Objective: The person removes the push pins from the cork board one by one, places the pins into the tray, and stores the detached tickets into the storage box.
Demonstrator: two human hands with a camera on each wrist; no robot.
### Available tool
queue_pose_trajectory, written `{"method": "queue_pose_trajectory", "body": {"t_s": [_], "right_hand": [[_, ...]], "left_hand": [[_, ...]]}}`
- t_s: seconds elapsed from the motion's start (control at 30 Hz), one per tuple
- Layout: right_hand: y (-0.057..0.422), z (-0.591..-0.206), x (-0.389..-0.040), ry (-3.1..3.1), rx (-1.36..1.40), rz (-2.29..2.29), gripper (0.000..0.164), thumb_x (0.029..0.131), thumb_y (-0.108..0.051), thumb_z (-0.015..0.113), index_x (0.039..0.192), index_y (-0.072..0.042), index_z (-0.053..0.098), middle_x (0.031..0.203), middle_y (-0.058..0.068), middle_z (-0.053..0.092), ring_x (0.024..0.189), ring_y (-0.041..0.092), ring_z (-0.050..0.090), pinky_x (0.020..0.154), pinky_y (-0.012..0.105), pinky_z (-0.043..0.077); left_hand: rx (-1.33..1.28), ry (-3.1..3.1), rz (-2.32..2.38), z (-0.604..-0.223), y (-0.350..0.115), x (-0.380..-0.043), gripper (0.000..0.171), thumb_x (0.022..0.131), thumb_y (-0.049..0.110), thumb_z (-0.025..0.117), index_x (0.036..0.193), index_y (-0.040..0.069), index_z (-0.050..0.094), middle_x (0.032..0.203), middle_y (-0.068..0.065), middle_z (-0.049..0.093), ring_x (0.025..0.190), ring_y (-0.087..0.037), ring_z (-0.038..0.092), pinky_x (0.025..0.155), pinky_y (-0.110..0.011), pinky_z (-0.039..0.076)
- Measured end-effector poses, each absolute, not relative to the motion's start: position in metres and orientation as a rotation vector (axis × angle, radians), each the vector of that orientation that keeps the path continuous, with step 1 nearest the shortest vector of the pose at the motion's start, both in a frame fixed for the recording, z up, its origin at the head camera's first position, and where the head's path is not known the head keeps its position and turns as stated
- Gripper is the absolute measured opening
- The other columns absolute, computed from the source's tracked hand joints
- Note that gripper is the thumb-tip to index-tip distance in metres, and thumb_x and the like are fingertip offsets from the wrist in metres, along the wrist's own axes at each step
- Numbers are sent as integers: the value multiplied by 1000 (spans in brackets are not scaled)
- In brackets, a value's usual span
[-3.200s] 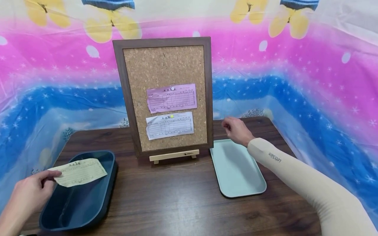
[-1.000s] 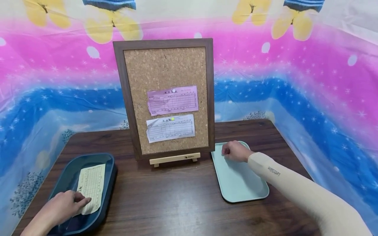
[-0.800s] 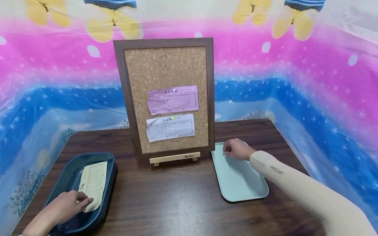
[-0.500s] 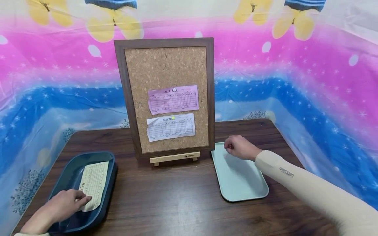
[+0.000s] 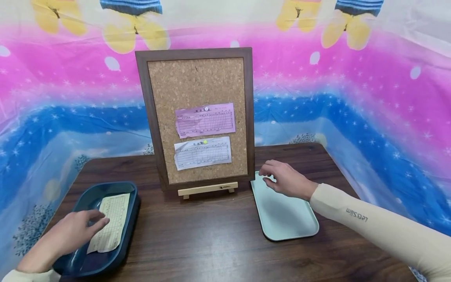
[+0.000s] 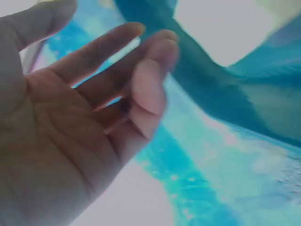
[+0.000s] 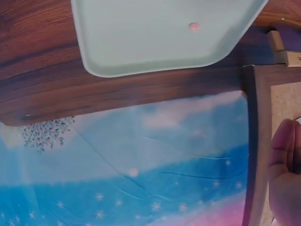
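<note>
Over the dark blue tray (image 5: 136, 197), my left hand (image 5: 70, 233) hovers with loosely spread fingers and holds nothing. A pale yellow printed slip (image 5: 112, 219) lies in that tray, just beyond the fingertips. The left wrist view shows the palm and loosely bent fingers with nothing between them. My right hand (image 5: 287, 180) hangs above the far end of the light green tray (image 5: 285, 221), thumb and fingers apart. On that tray's surface in the right wrist view is a small round pink piece (image 7: 194, 27), like a pushpin head.
A framed corkboard (image 5: 197, 82) leans on a small wooden stand (image 5: 208, 189) between the trays. It bears a pink slip (image 5: 208, 122) under a white pushpin (image 5: 206, 109) and a white slip (image 5: 202, 154) under a yellow pushpin (image 5: 205, 142). Patterned cloth surrounds the table (image 5: 197, 243).
My left hand first brought the yellow slip down into the blue tray, let it go and has lifted slightly. My right hand, earlier with fingertips together over the green tray, has opened its fingers.
</note>
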State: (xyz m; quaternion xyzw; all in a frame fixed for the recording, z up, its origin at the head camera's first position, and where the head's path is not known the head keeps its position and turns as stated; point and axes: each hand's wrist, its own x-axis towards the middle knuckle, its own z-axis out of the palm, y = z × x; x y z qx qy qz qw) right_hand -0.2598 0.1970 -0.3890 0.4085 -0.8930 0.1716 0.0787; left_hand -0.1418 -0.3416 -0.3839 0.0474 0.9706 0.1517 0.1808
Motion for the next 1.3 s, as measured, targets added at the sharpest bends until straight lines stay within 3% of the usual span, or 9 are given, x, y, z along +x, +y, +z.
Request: {"method": "queue_pose_trajectory", "body": {"t_s": [0.27, 0.47, 0.73, 1.0, 1.3], "right_hand": [[186, -378, -261, -2565, 1187, 540, 13, 87, -9, 67, 97, -16, 63, 96, -2, 58, 88, 11, 59, 72, 29, 50], [177, -364, -267, -2533, 1189, 495, 15, 86, -8, 68, 100, -13, 62, 97, -1, 58, 84, 10, 57, 68, 29, 49], [163, -352, -274, -2479, 1201, 517, 15, 88, -9, 66, 102, -11, 62, 98, 4, 59, 80, 12, 55, 66, 29, 48], [146, -345, -274, -2418, 1221, 583, 13, 87, -5, 64, 99, -11, 62, 91, -2, 54, 76, 10, 47, 62, 26, 44], [126, -337, -281, -2343, 1191, 594, 12, 86, -3, 64, 97, -7, 63, 93, 3, 58, 81, 15, 54, 68, 28, 46]], "left_hand": [[247, 3053, 607, -357, -295, -144, 38, 95, 28, 58, 119, -1, 58, 98, -11, 64, 82, -25, 61, 61, -42, 49], [414, 3239, 830, -346, -262, -158, 30, 95, 19, 59, 119, 2, 57, 94, -8, 62, 80, -23, 59, 62, -39, 47], [469, 3355, 1085, -342, -238, -180, 29, 93, 17, 62, 118, 4, 58, 93, -6, 61, 75, -16, 57, 64, -33, 47], [401, 3369, 1235, -342, -224, -199, 32, 91, 18, 64, 118, 2, 57, 94, -9, 61, 79, -19, 57, 69, -40, 48], [358, 3346, 1301, -333, -208, -227, 25, 93, 24, 61, 106, 3, 59, 86, -6, 59, 77, -18, 53, 67, -34, 45]]}}
